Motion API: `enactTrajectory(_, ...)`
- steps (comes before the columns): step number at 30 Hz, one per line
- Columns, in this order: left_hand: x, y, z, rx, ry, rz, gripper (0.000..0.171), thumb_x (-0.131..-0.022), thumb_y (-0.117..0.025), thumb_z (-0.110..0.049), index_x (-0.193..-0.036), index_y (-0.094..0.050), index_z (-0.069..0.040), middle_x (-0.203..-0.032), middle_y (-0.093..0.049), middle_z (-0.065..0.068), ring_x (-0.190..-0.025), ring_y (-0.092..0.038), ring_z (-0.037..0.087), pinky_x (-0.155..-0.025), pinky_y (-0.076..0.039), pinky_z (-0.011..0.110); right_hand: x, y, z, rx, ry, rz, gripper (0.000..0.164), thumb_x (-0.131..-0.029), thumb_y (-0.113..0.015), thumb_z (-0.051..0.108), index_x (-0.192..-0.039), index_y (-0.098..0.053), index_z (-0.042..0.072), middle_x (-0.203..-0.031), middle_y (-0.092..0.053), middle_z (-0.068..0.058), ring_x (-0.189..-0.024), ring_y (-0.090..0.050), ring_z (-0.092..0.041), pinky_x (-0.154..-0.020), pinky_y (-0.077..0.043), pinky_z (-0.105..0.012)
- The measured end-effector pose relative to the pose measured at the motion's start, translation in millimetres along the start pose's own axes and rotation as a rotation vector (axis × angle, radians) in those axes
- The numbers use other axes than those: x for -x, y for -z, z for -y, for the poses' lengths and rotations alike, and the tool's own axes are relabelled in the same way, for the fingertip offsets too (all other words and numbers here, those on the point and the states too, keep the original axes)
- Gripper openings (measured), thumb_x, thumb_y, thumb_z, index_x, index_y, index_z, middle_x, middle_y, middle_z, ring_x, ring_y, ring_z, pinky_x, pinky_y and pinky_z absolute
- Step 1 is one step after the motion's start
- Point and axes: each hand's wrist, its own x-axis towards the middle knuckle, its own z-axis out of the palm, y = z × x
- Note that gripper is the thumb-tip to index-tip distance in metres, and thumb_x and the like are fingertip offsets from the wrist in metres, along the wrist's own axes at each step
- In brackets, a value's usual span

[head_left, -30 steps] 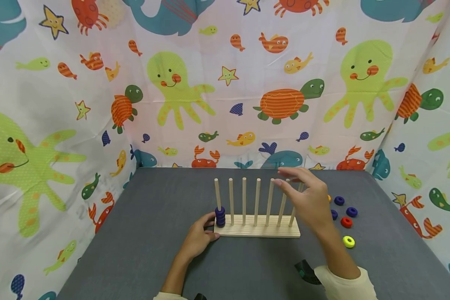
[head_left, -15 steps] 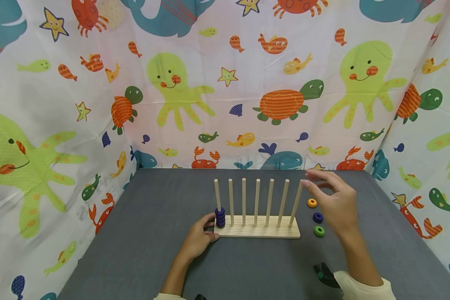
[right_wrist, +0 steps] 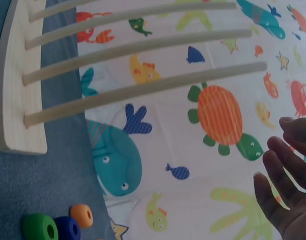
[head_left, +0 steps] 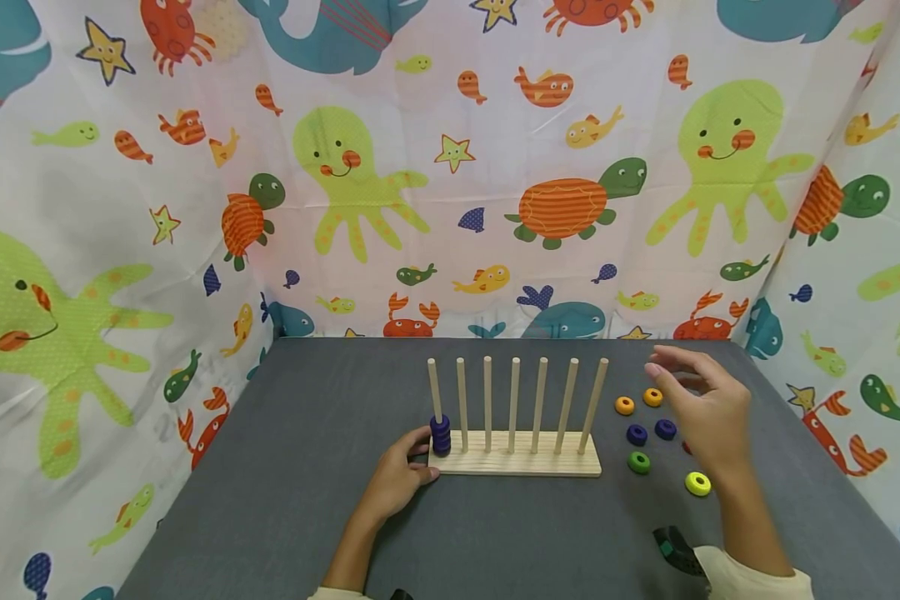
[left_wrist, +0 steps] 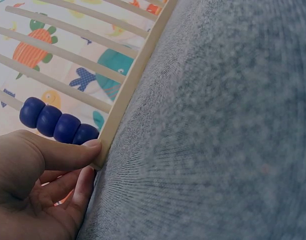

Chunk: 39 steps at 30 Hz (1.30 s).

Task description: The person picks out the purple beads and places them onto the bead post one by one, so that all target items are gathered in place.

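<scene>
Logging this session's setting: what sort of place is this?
Probably a screened-off play area: a sea-animal curtain hangs behind and beside a grey tabletop, which bears a wooden peg board and coloured rings.

Seven pegs (head_left: 513,404) rise from the wooden board (head_left: 525,467), leaving narrow slots between them and open air above their tips. At the left end, the left hand (head_left: 401,479) and the stack of blue rings (head_left: 440,435) obstruct access. A bare strip of table (head_left: 610,417) gives passage between the rightmost peg and the green ring (head_left: 639,469); in front of the board, room is wide. Behind, the printed curtain (head_left: 420,108) closes the far edge.
</scene>
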Motion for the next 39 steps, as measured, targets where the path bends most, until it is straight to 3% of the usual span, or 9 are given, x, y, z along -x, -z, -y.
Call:
enactTrajectory(8,0.9,-0.2,0.3,-0.006,0.002,0.003,0.066,-0.09,-0.077,0.004,-0.151,-0.054,-0.002,-0.148,-0.06,0.022,-0.129,-0.063,0.038,-0.101,-0.058,0.049,-1.9,6.6,-21.6,0.022,-0.099,-0.003,0.03,-0.099,-0.078,0.021,-0.127,-0.077,0.011,-0.112,-0.075,0.011,-0.093,-0.065,0.006,-0.083,-0.048,-0.004)
enactTrajectory(16,0.1,-0.2,1.1,-0.001,0.003,0.008,0.066,-0.09,-0.076,0.005,-0.152,-0.054,-0.002,-0.149,-0.06,0.022,-0.13,-0.062,0.038,-0.102,-0.058,0.049,-4.0,15.5,-41.3,0.046,-0.162,0.004,0.032,-0.1,-0.076,0.027,-0.128,-0.076,0.011,-0.106,-0.069,0.027,-0.091,-0.065,0.007,-0.076,-0.049,-0.004)
enactTrajectory(31,-1.7,-0.4,2.5,-0.002,0.011,0.005,0.067,-0.089,-0.077,0.005,-0.152,-0.054,-0.002,-0.149,-0.06,0.022,-0.129,-0.063,0.037,-0.1,-0.059,0.046,-4.0,29.8,-93.5,0.141,-0.244,0.097,0.045,-0.103,-0.071,0.037,-0.136,-0.069,0.007,-0.103,-0.062,0.032,-0.096,-0.057,0.012,-0.076,-0.044,-0.005)
enactTrajectory(34,-1.8,0.3,1.7,-0.009,0.003,0.005,0.067,-0.089,-0.077,0.006,-0.152,-0.054,-0.001,-0.148,-0.06,0.023,-0.128,-0.064,0.038,-0.099,-0.059,0.045,-2.8,33.8,-103.4,0.173,-0.284,0.126,0.047,-0.104,-0.069,0.038,-0.138,-0.067,0.006,-0.103,-0.063,0.027,-0.093,-0.055,0.012,-0.075,-0.044,-0.005)
enactTrajectory(39,-1.4,0.3,0.6,-0.019,0.01,0.003,0.067,-0.09,-0.077,0.005,-0.152,-0.053,-0.001,-0.149,-0.059,0.023,-0.129,-0.063,0.038,-0.1,-0.058,0.047,0.3,36.0,-117.7,0.24,-0.355,0.19,0.048,-0.105,-0.068,0.037,-0.141,-0.065,0.006,-0.116,-0.072,-0.005,-0.088,-0.052,0.013,-0.072,-0.045,-0.006)
